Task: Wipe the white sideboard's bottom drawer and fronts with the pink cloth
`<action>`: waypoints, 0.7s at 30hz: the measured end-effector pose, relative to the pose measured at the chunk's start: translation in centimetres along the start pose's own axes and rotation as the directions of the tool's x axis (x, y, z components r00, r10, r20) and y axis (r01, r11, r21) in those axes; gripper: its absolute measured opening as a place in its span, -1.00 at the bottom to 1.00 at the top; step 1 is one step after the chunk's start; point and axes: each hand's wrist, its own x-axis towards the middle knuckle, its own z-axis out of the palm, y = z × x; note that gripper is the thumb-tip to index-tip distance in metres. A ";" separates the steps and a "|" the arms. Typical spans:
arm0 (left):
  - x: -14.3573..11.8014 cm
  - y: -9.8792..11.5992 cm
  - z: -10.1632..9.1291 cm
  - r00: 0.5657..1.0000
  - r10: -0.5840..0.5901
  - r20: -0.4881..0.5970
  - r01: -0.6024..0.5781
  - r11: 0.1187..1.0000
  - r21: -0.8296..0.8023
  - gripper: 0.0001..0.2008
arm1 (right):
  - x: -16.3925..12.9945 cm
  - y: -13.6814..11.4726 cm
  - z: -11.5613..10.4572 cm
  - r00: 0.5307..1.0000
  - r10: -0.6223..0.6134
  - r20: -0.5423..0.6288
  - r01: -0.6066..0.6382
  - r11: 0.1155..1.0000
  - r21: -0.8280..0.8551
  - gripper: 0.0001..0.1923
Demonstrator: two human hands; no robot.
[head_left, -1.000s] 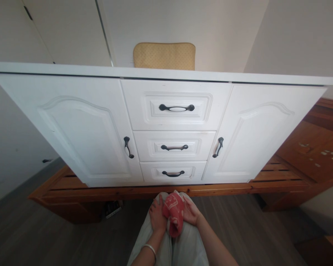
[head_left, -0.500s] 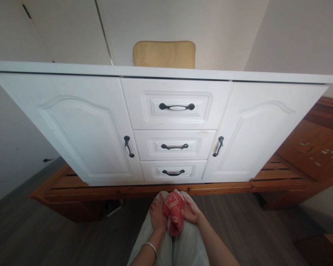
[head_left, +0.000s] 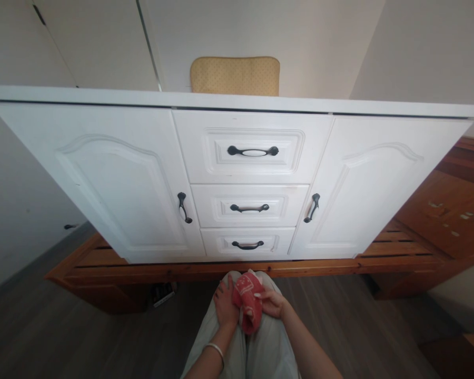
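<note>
Left hand is lying flat on the lap, fingers loosely together and pointing forward, palm down, pressed up against the left side of a red cloth. It isn't really gripping anything, more like bracing the cloth from that side. There's a silver bangle on that wrist.

Right hand is on the other side of the cloth, fingers curled in and pinching the upper right edge of it between thumb and fingertips. So the cloth is sandwiched between both hands, bunched up, with a white pattern on the red. It sits on the knees, on top of light grey trousers, with its lower end dipping into the gap between the legs.

Straight ahead is a white cabinet with a door on each side and three drawers stacked in the middle, all shut, all with dark handles. The bottom drawer handle is the one closest to the hands, but well apart from them. The cabinet stands on a low wooden frame, and the floor under that is dark grey wood-look. A yellow cushion-looking thing pokes up behind the cabinet top, against the pale wall.
</note>
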 end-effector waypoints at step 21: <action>-0.1 0.3 -0.6 0.998 -0.024 -0.061 0.017 0.994 -0.105 -0.41 | 0.6 0.2 -0.7 0.991 0.043 -0.127 -0.041 0.999 0.016 -0.63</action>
